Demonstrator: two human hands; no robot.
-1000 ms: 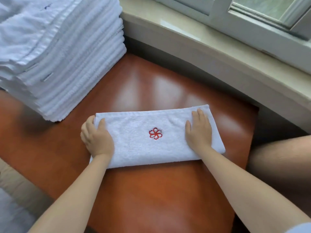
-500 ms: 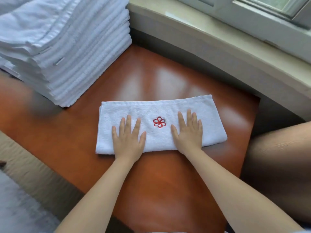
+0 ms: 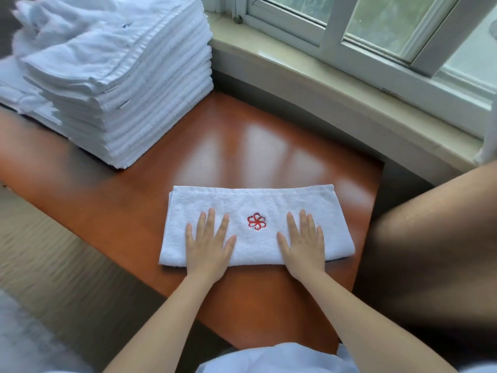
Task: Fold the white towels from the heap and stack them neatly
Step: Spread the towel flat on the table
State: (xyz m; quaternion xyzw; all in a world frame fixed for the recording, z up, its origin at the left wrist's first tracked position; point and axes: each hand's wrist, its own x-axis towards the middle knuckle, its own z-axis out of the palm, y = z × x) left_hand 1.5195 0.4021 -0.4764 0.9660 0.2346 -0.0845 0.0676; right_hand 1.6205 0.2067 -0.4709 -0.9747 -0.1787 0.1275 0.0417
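Head view. A folded towel [image 3: 258, 224] lies flat on the reddish counter [image 3: 134, 211], long side toward me, a red flower mark [image 3: 257, 221] at its centre. My left hand [image 3: 208, 246] rests at 9 o'clock of the mark and my right hand [image 3: 302, 244] at 3 o'clock; each grip is released, fingers straight and spread, palms pressing the cloth. At 10 o'clock stands the stack of towels [image 3: 129, 84]. A window sill [image 3: 349, 103] runs at 1 o'clock.
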